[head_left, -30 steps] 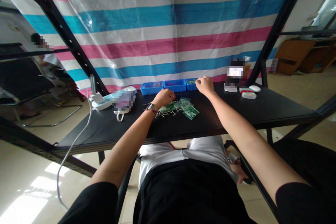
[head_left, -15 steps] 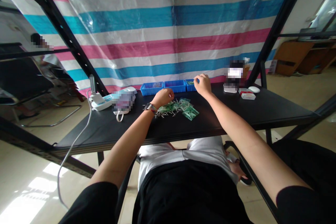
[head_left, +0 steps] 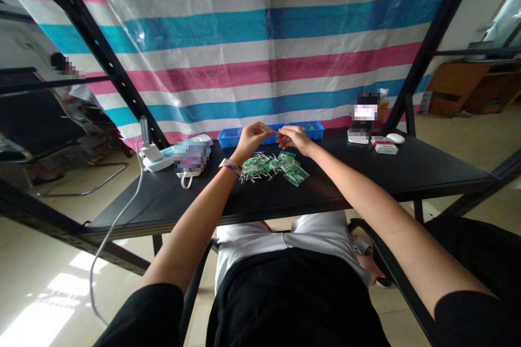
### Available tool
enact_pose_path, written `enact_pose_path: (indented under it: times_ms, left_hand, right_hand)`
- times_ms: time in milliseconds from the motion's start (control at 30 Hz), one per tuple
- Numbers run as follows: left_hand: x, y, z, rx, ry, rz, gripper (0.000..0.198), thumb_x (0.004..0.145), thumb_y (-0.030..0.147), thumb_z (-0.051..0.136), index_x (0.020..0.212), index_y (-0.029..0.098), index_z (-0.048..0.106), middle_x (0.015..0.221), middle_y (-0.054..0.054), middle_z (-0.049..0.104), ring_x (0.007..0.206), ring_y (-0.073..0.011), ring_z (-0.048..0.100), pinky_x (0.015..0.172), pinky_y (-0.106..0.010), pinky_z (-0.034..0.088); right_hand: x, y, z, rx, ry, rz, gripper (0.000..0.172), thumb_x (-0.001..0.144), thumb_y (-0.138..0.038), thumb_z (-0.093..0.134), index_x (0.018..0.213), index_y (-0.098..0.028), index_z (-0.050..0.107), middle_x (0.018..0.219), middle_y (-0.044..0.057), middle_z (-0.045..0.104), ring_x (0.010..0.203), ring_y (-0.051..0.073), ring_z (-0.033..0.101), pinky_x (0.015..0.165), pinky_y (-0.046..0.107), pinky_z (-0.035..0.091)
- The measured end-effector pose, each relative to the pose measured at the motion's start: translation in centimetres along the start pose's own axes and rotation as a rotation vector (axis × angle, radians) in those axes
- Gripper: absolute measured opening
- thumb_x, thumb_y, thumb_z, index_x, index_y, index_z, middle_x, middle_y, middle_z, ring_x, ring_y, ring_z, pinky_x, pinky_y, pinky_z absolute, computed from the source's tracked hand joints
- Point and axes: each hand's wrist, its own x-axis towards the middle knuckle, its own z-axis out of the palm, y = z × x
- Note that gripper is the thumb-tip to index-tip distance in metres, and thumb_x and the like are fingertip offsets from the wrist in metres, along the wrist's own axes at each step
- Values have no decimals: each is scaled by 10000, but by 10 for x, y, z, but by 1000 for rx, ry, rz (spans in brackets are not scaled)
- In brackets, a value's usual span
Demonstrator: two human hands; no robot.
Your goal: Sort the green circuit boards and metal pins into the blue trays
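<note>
My left hand [head_left: 253, 139] and my right hand [head_left: 296, 140] meet fingertip to fingertip above the black table. Both have their fingers drawn into a pinch; what they hold, if anything, is too small to make out. Just behind them runs a row of blue plastic bins [head_left: 228, 141], partly covered by the hands, with some green bits in the right one. In front of the hands lies a heap of small green pieces with silvery pins [head_left: 260, 165]. At its right edge are flat green pieces [head_left: 296, 174], perhaps small bags or boards.
To the left on the black table [head_left: 366, 173] sit a white power strip [head_left: 158, 159] with a cable and a blurred pouch-like item [head_left: 192, 158]. Right of the bins are a red-and-white box [head_left: 385, 146] and a white mouse [head_left: 395, 138]. A striped sheet [head_left: 268, 54] hangs behind.
My right hand has moved left from the right-hand bin to my left hand. My left hand has lifted slightly off the heap and turned, its fingertips now pointing at the right hand's.
</note>
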Motion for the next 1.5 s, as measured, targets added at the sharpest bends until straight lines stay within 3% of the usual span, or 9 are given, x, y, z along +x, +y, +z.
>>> enact_pose_path:
  times_ms: [167, 400, 733, 967, 1167, 1300, 1367, 1433, 1500]
  left_hand:
    - [1, -1, -1, -10, -6, -17, 351, 740, 450, 906, 846, 149, 762, 912, -96, 805, 839, -185, 719, 835, -314, 562]
    - [1, -1, -4, 83, 59, -193, 439, 889, 564, 738, 702, 171, 680, 666, -40, 665, 644, -139, 596, 636, -259, 477]
    - [1, 3, -4, 145, 36, -220, 226, 807, 390, 691, 759, 170, 707, 739, -42, 695, 733, -161, 626, 675, -257, 485]
    - [1, -1, -6, 153, 46, -209, 241, 770, 397, 700, 770, 159, 737, 742, -46, 706, 729, -159, 622, 647, -247, 451]
    - [3, -1, -9, 100, 166, -244, 232, 795, 382, 643, 716, 170, 699, 701, -40, 656, 686, -150, 590, 625, -240, 448]
    - [5, 1, -16, 116, 277, -296, 203, 792, 354, 646, 703, 176, 686, 685, -46, 650, 675, -160, 596, 606, -243, 446]
    - [7, 1, -26, 184, 291, -356, 208, 784, 361, 651, 685, 181, 685, 684, -53, 667, 650, -163, 601, 582, -246, 438]
    - [8, 0, -41, 312, 190, -439, 213, 759, 372, 682, 650, 188, 692, 673, -59, 688, 608, -166, 605, 548, -249, 426]
    - [10, -2, -58, 498, -34, -491, 201, 688, 352, 757, 572, 209, 675, 601, -42, 664, 541, -156, 574, 505, -240, 407]
  right_hand:
    - [-8, -9, 3, 89, 20, 11, 254, 916, -394, 790, 808, -189, 685, 746, 35, 733, 613, 139, 676, 570, 230, 563]
    - [-7, -9, 2, 34, 104, -58, 201, 831, -340, 845, 831, -195, 706, 804, 22, 755, 632, 141, 669, 580, 249, 563]
    - [-7, -5, 3, 74, 88, -89, 319, 708, -351, 939, 836, -210, 683, 797, 1, 717, 634, 141, 665, 564, 264, 601]
    - [-2, 0, 4, 136, 143, -139, 309, 690, -366, 887, 808, -217, 644, 774, -20, 681, 638, 147, 654, 571, 286, 610]
    - [23, 7, -6, -250, 446, -375, 136, 838, -347, 748, 836, -222, 694, 802, 21, 731, 686, 193, 705, 678, 327, 612]
    - [33, 15, -11, -673, 456, -461, 103, 876, -245, 686, 832, -216, 774, 980, 88, 806, 984, 277, 764, 945, 397, 593]
    - [32, 20, -11, -791, 429, -474, 145, 901, -223, 658, 841, -212, 790, 1009, 95, 802, 1012, 277, 751, 962, 388, 571]
    - [27, 23, -10, -852, 378, -497, 168, 923, -208, 636, 861, -208, 792, 1004, 89, 788, 974, 258, 734, 918, 359, 555]
    - [21, 24, -9, -887, 319, -519, 167, 933, -196, 632, 866, -205, 784, 979, 76, 771, 912, 235, 709, 870, 332, 532]
